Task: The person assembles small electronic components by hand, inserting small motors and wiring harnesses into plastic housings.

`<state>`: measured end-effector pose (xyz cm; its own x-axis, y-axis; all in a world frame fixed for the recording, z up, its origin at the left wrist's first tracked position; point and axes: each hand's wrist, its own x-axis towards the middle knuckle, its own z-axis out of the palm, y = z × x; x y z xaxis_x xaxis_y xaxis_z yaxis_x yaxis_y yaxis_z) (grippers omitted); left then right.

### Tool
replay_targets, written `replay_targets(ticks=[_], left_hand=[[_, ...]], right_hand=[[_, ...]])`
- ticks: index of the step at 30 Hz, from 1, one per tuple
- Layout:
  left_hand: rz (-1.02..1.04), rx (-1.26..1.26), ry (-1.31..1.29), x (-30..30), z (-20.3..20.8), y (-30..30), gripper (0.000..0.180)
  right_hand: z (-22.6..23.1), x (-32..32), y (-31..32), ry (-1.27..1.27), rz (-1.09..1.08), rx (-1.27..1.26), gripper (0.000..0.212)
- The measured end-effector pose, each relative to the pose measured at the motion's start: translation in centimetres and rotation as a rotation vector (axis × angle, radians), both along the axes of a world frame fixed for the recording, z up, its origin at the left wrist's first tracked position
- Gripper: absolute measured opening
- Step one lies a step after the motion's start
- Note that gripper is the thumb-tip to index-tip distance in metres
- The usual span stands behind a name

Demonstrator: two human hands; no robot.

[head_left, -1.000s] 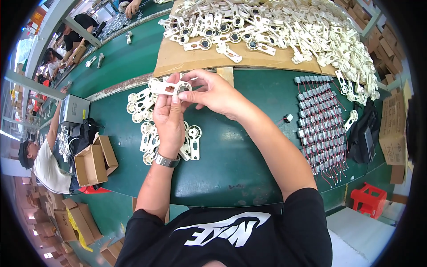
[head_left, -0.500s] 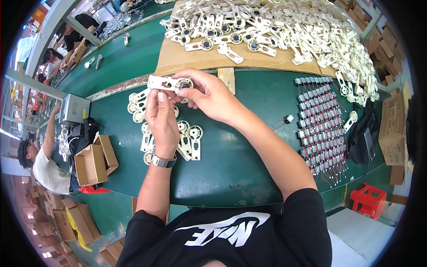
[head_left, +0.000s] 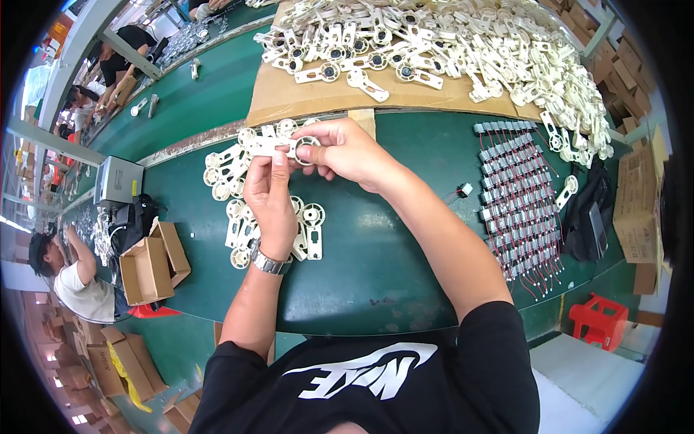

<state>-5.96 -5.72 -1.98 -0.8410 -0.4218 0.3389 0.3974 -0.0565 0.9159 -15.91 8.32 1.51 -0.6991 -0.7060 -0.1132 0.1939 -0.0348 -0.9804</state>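
My left hand (head_left: 273,194), with a metal watch on its wrist, pinches the plate end of a cream plastic bracket (head_left: 264,147) between thumb and fingers. At the bracket's ring end, my right hand (head_left: 350,154) grips the rim with thumb and forefinger. Part of the ring is covered by those fingers. Similar cream brackets (head_left: 314,243) lie in a loose group under and beside my left hand, and more brackets (head_left: 221,175) are just beyond it. A single small motor (head_left: 464,190) with thin wires rests on the green table to the right of my right forearm.
Brackets are heaped (head_left: 491,50) on a cardboard sheet (head_left: 289,100) at the far side. Rows of small motors (head_left: 517,202) with red wires lie at right, near a black bag (head_left: 589,217). An open carton (head_left: 147,269) and a grey box (head_left: 120,181) stand left, near a seated person (head_left: 79,282).
Both hands have come slightly nearer to me with the bracket, which looks tilted differently; its dark ring centre no longer shows. At left, the seated person's raised arm has come down.
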Motion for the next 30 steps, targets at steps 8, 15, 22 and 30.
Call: replay_targets(ticks=[8,15,22,30], left_hand=[[0.071,0.008,0.024,-0.1,0.3,-0.1,0.02],[0.039,0.096,0.017,-0.1,0.0,-0.4,0.022],[0.035,0.174,-0.024,-0.7,-0.2,-1.0,0.021],[0.356,-0.931,-0.277,0.1,1.7,-0.4,0.027]], right_hand=[[-0.3,-0.2,0.3,-0.126,0.104,-0.099,0.037],[-0.3,0.5,-0.6,0.186,0.018,0.019,0.027],[-0.3,0.3,-0.1,0.069,0.09,-0.013,0.029],[0.6,-3.5,2.0,0.084,-0.513,-0.133,0.049]])
